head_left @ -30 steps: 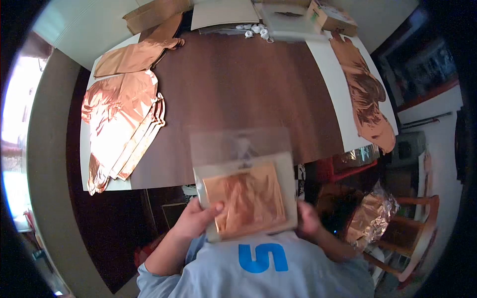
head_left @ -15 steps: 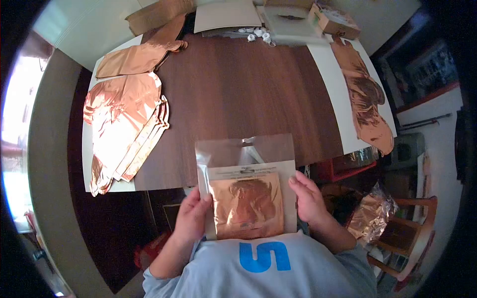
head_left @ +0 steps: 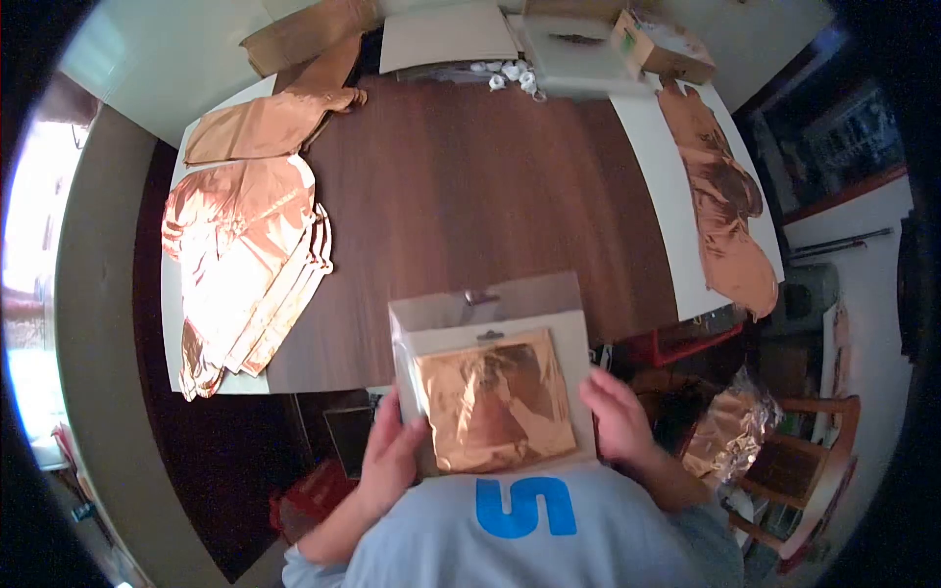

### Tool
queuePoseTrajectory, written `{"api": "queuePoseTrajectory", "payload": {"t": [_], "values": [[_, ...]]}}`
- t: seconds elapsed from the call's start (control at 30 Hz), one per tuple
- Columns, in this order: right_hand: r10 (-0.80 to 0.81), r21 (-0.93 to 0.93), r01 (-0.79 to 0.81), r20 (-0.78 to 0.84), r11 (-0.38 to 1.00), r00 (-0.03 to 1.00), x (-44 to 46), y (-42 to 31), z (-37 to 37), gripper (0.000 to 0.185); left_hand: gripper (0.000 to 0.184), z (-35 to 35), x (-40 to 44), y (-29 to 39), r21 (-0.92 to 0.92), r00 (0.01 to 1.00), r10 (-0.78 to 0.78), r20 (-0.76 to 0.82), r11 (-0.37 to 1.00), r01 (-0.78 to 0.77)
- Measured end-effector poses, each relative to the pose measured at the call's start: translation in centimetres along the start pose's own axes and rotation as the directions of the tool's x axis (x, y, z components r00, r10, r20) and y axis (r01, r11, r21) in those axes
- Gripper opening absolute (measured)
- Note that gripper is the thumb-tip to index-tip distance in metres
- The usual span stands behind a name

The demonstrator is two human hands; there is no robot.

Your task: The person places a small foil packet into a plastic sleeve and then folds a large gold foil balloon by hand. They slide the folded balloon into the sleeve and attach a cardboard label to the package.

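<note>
A clear plastic bag (head_left: 441,316) is held upright-facing near my chest, over the table's front edge. Inside it lie a pale card and a folded, shiny copper-coloured foil piece (head_left: 500,402), which looks like a flat foil balloon. My left hand (head_left: 392,449) closes on the bag's lower left edge, thumb in front. At the right edge, my right hand (head_left: 619,416) grips with its thumb in front and the other fingers mostly hidden behind. The foil sits slightly tilted within the bag.
The dark wooden table (head_left: 470,186) has flat copper foil balloons (head_left: 245,255) at left and another foil balloon (head_left: 720,196) at right. White ribbon rolls (head_left: 510,73) and a cardboard box (head_left: 662,47) stand at the back. A wooden chair (head_left: 833,461) holds crumpled foil packaging (head_left: 730,431).
The bag has tilted and dropped slightly, and the foil in it looks turned. The printed text on the card no longer shows. Both hands have moved a little lower.
</note>
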State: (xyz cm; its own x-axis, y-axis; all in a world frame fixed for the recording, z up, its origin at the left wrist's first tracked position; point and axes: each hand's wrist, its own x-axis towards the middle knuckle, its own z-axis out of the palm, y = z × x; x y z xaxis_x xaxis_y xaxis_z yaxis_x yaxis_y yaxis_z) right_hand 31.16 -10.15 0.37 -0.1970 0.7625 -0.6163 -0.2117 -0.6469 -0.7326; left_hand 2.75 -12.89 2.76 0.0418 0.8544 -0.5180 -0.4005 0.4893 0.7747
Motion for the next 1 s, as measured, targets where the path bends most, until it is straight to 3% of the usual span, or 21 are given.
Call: {"api": "queuePoseTrajectory", "payload": {"t": [0.03,0.13,0.2,0.23,0.33,0.4,0.43,0.53,0.57,0.67,0.77,0.9,1.0], "values": [[-0.003,-0.177,-0.015,-0.1,0.984,0.995,-0.9,1.3,-0.6,0.04,0.054,-0.5,-1.2,-0.6,-0.017,0.998,-0.049,0.029,0.999,0.049],[0.214,-0.071,-0.215,-0.023,0.974,0.977,-2.2,0.8,-0.9,0.033,0.061,-1.8,-2.7,-1.0,-0.114,0.981,-0.168,0.095,0.977,0.179],[0.217,0.045,-0.217,0.015,0.975,0.976,-1.6,0.2,-0.3,0.04,0.067,-2.2,-2.2,-0.8,-0.09,0.976,-0.189,0.113,0.976,0.199],[0.214,0.1,-0.216,0.035,0.971,0.976,-1.0,-0.3,0.2,0.044,0.073,-1.9,-1.8,-0.2,-0.088,0.987,-0.12,0.107,0.988,0.129],[-0.1,0.206,0.081,0.087,0.975,0.991,-0.3,-2.6,2.0,0.058,0.092,-0.5,-1.1,1.9,-0.054,0.985,0.079,0.151,0.996,-0.071],[-0.161,0.117,0.145,0.147,0.983,0.976,-0.3,-2.6,1.4,0.066,0.105,0.0,-1.0,2.4,-0.014,0.945,0.198,0.261,0.979,-0.202],[-0.191,0.054,0.185,0.164,0.981,0.968,-0.3,-2.4,1.3,0.07,0.117,0.1,-1.0,2.3,-0.113,0.964,0.134,0.228,0.987,-0.111],[-0.274,-0.169,0.307,0.19,0.937,0.943,-0.2,-1.8,1.5,0.078,0.114,-0.7,0.3,2.0,0.259,0.96,0.133,0.246,0.946,-0.197],[-0.299,-0.305,0.346,0.191,0.887,0.935,-0.1,-2.3,1.9,0.077,0.108,-1.6,1.1,1.0,0.543,0.941,0.232,0.246,0.772,-0.332],[-0.28,-0.439,0.316,0.147,0.841,0.949,0.5,-1.3,1.3,0.071,0.1,-1.1,2.4,0.3,0.452,0.968,0.207,0.142,0.856,-0.249],[-0.35,-0.218,0.352,0.052,0.91,0.935,2.0,0.2,1.5,0.063,0.099,-1.6,3.0,-1.3,0.362,0.948,0.275,0.163,0.877,-0.316],[-0.401,-0.204,0.397,0.022,0.895,0.916,2.8,1.6,1.6,0.058,0.097,-2.1,3.9,-2.1,0.403,0.936,0.312,0.163,0.845,-0.352],[-0.447,-0.124,0.442,-0.014,0.888,0.894,3.3,2.5,1.7,0.061,0.093,-1.9,4.0,-2.5,0.281,0.927,0.33,0.176,0.886,-0.369]]}}
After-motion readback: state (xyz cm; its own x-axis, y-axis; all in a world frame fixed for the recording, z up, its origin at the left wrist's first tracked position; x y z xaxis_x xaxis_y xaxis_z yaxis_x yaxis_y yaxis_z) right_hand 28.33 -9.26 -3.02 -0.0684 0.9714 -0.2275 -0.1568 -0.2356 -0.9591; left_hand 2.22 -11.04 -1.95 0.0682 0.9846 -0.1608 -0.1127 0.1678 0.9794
